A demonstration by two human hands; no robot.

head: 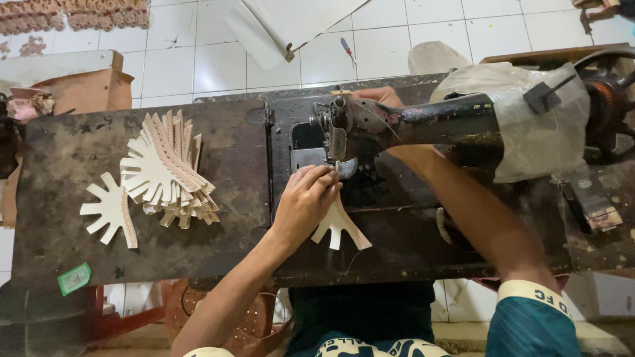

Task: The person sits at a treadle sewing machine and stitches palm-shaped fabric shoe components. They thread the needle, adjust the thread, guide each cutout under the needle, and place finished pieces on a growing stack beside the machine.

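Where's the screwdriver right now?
The screwdriver lies on the white tiled floor at top centre of the head view, just beyond the sewing machine, beside folded white sheets.

We see a cream, fan-shaped cut piece (338,228) with several splayed fingers lying flat on the dark counter (218,218), its narrow end tucked under the sewing machine's needle (336,165). Its fingers point toward us, and one edge shows a tan underside.
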